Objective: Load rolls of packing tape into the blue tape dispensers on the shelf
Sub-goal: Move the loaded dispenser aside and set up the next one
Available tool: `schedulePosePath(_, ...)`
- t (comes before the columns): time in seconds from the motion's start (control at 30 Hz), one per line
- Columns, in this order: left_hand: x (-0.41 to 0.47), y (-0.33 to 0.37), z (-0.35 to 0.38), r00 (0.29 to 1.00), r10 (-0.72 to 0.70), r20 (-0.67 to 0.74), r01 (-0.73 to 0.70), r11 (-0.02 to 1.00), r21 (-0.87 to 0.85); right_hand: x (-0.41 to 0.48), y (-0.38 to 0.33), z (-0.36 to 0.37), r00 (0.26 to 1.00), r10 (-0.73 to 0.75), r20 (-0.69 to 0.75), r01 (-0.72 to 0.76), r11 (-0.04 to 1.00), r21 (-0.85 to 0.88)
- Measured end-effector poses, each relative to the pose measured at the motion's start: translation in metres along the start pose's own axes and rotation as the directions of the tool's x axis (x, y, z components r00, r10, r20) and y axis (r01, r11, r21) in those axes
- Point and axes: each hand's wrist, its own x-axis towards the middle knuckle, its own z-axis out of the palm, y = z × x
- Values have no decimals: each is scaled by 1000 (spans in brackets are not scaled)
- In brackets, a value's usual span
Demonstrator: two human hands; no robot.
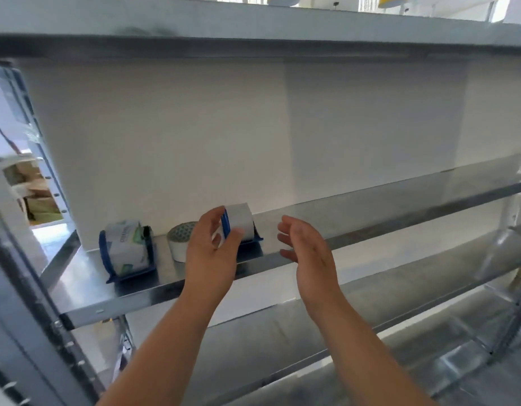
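Two dispensers (127, 253), left hand (212, 253) gripping one

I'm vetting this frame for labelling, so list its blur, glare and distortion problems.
Head view: wide-angle bending curves the shelf edges; bright windows at the top are blown out; sheen washes the metal; the left hand, right hand and blue dispenser look soft; the wrapped roll's print is unreadable.

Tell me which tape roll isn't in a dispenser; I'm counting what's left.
The middle roll, lying flat on the shelf between the two dispensers; the others sit in blue holders.
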Motion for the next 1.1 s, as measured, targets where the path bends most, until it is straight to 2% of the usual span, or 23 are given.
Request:
schedulePosePath(0.17, 15, -10, 31, 982, -106, -158, 120, 990, 80, 43, 12, -15, 989, 21, 149, -24, 1000, 19)
schedulePosePath(0.3, 17, -17, 39, 988, -76, -131, 109, 959, 261, 66, 15, -15, 961, 24, 275, -41, 998, 56)
schedulePosePath(0.37, 17, -18, 40, 991, -72, -116, 103, 951, 290, 74, 18, -12, 944, 26, 328, -43, 998, 44)
schedulePosePath(0.5, 18, -16, 40, 991, -67, -117, 101, 945, 312, 80, 24, -1, 896, 36, 443, -15, 999, -51)
schedulePosePath(0.7, 21, -12, 38, 987, -111, -113, 143, 931, 336, 72, 34, 7, 888, 4, 460, 127, 959, -254)
schedulePosePath(0.9, 40, -2, 29, 991, -101, -87, 124, 941, 314, 73, 33, 7, 894, 39, 447, 88, 962, -260)
schedulePosePath(1.1, 78, 9, 26, 977, -187, -103, 195, 978, 74, 73, 34, 11, 881, 79, 467, 63, 958, -281)
